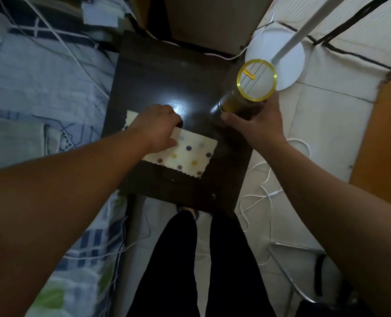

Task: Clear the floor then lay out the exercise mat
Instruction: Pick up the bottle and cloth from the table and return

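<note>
The floor (313, 138) is pale tile, showing along the right side of the dark tabletop (167, 72) and strewn with white cables (265, 191); no exercise mat shows anywhere I can see. My bed (30, 92), in blue checked bedding, runs along the tabletop's left edge. A white round lamp base (290, 53) stands on the tiles just off the tabletop's far right corner. A cream polka-dot cloth (190, 154) lies toward the near edge — my left hand (158, 126) rests on its left part, fingers curled down against it, though I cannot tell whether they pinch it. At the right edge my right hand (256, 124) grips a gold-rimmed clear-lidded jar (251, 90) — fingers wrapped round its body.
</note>
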A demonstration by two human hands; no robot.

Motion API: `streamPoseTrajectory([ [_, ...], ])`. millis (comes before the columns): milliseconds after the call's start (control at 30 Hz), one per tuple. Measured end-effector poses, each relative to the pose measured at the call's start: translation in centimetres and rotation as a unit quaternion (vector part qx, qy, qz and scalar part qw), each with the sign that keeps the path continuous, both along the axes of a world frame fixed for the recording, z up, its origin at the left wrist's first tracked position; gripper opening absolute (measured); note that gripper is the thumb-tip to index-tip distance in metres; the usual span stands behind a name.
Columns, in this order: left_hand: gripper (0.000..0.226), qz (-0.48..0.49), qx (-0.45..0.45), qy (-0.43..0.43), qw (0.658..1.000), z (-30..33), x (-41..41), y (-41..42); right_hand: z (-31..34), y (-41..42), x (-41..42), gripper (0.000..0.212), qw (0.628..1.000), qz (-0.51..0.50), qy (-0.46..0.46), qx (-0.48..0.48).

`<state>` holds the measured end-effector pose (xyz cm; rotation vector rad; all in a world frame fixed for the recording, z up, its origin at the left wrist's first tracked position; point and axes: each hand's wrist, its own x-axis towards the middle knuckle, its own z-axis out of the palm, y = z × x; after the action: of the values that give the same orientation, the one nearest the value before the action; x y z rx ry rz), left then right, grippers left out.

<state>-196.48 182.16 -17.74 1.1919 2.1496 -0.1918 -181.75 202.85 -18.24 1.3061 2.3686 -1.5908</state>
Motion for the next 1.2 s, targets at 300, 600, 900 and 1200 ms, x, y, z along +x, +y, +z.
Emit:
streamPoseTrajectory([
  [300,0.036,-0.088,-0.015,-0.004,0.996,-2.1,-0.8,1.5,-1.8,-0.4,-2.3,0.094,1.000,-0.025,0.018,0.007],
  [600,0.021,-0.020,-0.097,-0.109,0.989,-1.3,0.2,0.2,-0.6,-0.5,-2.5,0.071,0.999,0.003,0.016,0.029],
  [900,0.034,0.239,-0.226,-0.251,0.910,5.1,4.8,-7.8,6.3,-3.9,0.2,0.066,0.995,0.097,-0.017,0.021],
  [1200,0.044,0.380,-0.175,-0.270,0.867,15.9,13.4,-18.5,17.7,-9.1,5.8,0.069,0.981,0.171,-0.084,0.018],
])
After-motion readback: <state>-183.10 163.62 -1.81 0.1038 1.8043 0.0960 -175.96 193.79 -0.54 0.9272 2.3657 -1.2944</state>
